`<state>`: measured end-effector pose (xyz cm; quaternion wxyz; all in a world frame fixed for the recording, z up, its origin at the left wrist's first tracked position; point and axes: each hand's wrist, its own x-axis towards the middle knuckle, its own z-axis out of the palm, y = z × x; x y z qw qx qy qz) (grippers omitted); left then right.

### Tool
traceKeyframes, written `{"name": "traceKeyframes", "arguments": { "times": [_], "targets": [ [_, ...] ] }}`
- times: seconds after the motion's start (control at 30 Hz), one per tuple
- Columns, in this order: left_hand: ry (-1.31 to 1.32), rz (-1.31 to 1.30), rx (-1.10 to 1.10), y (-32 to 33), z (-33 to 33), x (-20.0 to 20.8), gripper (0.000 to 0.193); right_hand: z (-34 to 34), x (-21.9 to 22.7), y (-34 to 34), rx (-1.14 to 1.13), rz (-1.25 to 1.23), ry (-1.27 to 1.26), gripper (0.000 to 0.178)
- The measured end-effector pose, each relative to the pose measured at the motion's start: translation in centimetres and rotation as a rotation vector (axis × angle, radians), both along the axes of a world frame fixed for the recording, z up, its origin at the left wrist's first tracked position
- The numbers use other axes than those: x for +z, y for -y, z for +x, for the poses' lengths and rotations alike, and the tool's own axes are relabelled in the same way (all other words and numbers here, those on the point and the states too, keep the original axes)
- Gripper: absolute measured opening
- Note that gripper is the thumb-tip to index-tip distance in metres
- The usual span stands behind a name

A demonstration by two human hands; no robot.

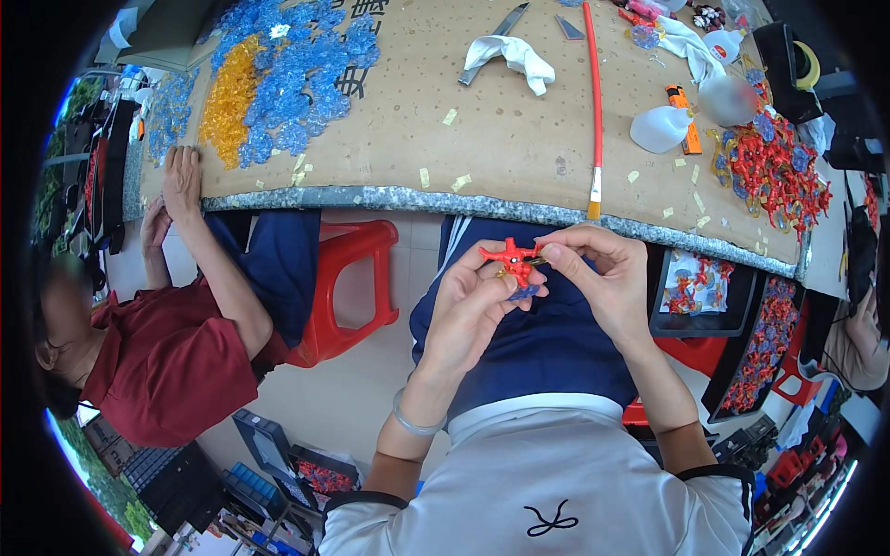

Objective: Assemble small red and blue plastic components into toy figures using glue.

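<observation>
Over my lap, just off the table's near edge, a small red toy figure (512, 256) is gripped in the fingers of my left hand (471, 310). A blue see-through piece (524, 293) shows below the figure, against the same fingers. My right hand (603, 273) is closed in a pinch at the figure's right side, thumb and forefinger together. A small yellowish bit shows by those fingertips; whether it belongs to the figure is too small to tell.
On the table (408, 139) lie blue pieces (306, 83), orange pieces (230, 102), a red-handled brush (594, 102), a utility knife (508, 20), a white bottle (660, 130) and a pile of red figures (774, 176). A co-worker (176, 361) sits left beside a red stool (348, 287).
</observation>
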<state>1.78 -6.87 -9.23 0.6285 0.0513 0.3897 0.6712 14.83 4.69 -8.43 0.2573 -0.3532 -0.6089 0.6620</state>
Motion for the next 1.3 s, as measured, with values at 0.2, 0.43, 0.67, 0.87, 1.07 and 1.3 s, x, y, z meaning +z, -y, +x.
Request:
{"name": "traceKeyframes", "arguments": {
  "times": [0.2, 0.43, 0.67, 0.87, 1.07, 1.3],
  "targets": [
    [-0.476, -0.137, 0.098, -0.7, 1.0, 1.3, 0.033, 0.0, -0.2, -0.4, 0.108, 0.006, 0.012, 0.017],
    [-0.616, -0.140, 0.048, -0.5, 1.8, 1.4, 0.040, -0.6, 0.4, -0.9, 0.173, -0.348, -0.025, 0.016],
    [-0.606, -0.107, 0.046, -0.4, 2.0, 2.0, 0.040, -0.4, 0.6, -1.1, 0.178, -0.348, 0.019, 0.017],
    [-0.664, -0.109, 0.058, -0.4, 2.1, 2.3, 0.042, -0.3, 0.6, -1.2, 0.187, -0.380, -0.021, 0.016],
    [-0.452, -0.075, -0.028, -0.1, 0.9, 2.3, 0.039, 0.1, 0.1, -1.6, 0.209, -0.406, -0.106, 0.013],
    [0.200, 0.072, -0.044, 0.2, -0.3, 0.8, 0.046, 0.3, 0.6, -2.0, 0.211, -0.418, -0.168, 0.015]
  ]
}}
